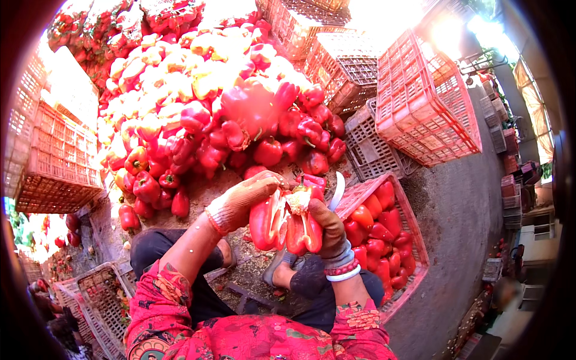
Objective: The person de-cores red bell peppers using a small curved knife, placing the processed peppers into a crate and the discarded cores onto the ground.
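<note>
A red bell pepper [303, 231] is split open in front of me, its pale ribs and seed core [298, 201] showing between two parts. My left hand [255, 195], in a stained orange-and-white glove, is closed around the left part. In a dirty grey glove, my right hand [333, 237] grips the right part. A pale curved knife blade [338, 191] sticks up beside the right fingers; its handle is hidden in that hand. Just right of the hand, a tilted red crate [423, 255] holds several red peppers [378, 240].
A big heap of red bell peppers [198, 120] lies on the ground ahead, glaring in sunlight. Red plastic crates [414, 102] stand at the far right, with a dark crate [369, 141] below. More crates stand at left [63, 150] and lower left [102, 300]. Grey pavement [456, 228] stretches right.
</note>
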Action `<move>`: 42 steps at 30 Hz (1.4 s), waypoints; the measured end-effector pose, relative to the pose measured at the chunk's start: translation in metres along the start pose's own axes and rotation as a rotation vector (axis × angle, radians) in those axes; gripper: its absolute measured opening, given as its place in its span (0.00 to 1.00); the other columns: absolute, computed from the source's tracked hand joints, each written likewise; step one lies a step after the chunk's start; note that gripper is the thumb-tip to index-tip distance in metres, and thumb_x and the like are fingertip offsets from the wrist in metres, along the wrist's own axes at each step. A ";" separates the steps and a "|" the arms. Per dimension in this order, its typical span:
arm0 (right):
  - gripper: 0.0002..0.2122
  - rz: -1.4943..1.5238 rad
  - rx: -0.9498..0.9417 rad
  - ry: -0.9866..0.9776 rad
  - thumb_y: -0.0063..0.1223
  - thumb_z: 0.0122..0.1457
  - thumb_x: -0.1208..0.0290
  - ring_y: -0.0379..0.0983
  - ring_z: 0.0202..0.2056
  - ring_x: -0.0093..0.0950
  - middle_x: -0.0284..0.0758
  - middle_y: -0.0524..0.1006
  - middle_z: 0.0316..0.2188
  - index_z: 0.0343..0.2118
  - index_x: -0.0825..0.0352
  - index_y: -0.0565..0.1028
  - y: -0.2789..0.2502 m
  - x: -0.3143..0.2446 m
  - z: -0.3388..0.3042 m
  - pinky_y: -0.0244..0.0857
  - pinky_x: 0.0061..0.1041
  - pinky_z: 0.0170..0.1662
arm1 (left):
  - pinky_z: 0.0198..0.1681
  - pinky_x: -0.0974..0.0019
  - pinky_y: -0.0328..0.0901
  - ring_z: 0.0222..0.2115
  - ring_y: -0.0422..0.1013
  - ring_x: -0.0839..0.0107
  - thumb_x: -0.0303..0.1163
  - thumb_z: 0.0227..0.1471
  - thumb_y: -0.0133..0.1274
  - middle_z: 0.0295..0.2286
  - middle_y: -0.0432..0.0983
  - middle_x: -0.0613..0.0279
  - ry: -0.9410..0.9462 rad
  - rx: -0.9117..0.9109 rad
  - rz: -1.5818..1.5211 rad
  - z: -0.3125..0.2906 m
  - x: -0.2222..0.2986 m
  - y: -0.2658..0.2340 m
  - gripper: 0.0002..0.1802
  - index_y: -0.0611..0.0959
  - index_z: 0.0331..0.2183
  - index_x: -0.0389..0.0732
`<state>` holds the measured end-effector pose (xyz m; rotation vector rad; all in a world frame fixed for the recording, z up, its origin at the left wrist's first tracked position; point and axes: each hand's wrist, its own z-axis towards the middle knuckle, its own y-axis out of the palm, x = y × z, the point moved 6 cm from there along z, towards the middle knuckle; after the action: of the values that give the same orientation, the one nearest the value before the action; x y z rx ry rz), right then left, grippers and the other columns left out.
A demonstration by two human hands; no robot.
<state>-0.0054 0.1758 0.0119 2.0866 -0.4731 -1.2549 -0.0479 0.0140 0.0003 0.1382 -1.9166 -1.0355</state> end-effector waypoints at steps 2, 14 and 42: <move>0.19 -0.217 0.051 0.012 0.48 0.71 0.58 0.77 0.49 0.26 0.36 0.78 0.49 0.57 0.67 0.72 -0.017 -0.004 -0.002 0.71 0.30 0.54 | 0.59 0.62 0.65 0.55 0.69 0.72 0.39 0.61 0.59 0.51 0.74 0.62 -0.037 0.121 0.360 0.000 0.016 -0.003 0.23 0.76 0.54 0.39; 0.20 -0.742 0.049 0.208 0.61 0.63 0.59 0.73 0.45 0.20 0.29 0.79 0.43 0.52 0.67 0.76 0.003 0.026 -0.013 0.69 0.25 0.50 | 0.39 0.53 0.73 0.34 0.78 0.48 0.41 0.42 0.68 0.30 0.79 0.48 -0.101 -0.150 1.628 -0.001 -0.006 0.015 0.33 0.80 0.52 0.43; 0.13 -0.406 0.141 0.087 0.60 0.61 0.64 0.75 0.34 0.18 0.27 0.80 0.34 0.46 0.64 0.79 -0.015 0.050 -0.021 0.69 0.20 0.37 | 0.33 0.64 0.73 0.27 0.78 0.68 0.28 0.50 0.63 0.26 0.81 0.61 0.409 0.425 1.312 0.018 0.017 0.012 0.15 0.83 0.42 0.42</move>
<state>0.0364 0.1644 -0.0235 2.4292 -0.1001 -1.3772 -0.0682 0.0244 0.0164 -0.5656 -1.3528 0.2702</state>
